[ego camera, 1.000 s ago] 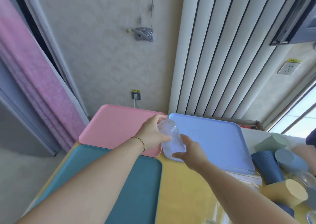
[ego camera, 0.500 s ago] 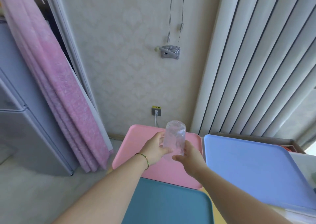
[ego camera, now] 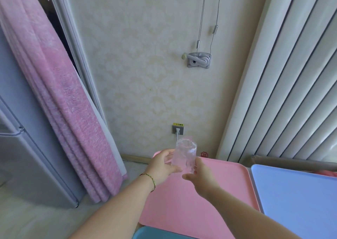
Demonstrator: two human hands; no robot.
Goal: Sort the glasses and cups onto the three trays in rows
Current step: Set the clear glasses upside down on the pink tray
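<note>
Two hands are gripping one clear glass (ego camera: 185,156): the left hand (ego camera: 162,167) is wrapping its side and the right hand (ego camera: 202,176) is pinching near its base, over the far left corner of the pink tray (ego camera: 191,206). No glass or cup is showing on the pink tray, the blue tray (ego camera: 300,193) or the visible sliver of the teal tray (ego camera: 155,234) — the sorting appears to be only beginning, with every row left to fill.

Clear textured glass (ego camera: 185,155); pink tray (ego camera: 200,202), blue tray (ego camera: 299,195), teal tray (ego camera: 155,234); cream damask wallpaper (ego camera: 142,65).
</note>
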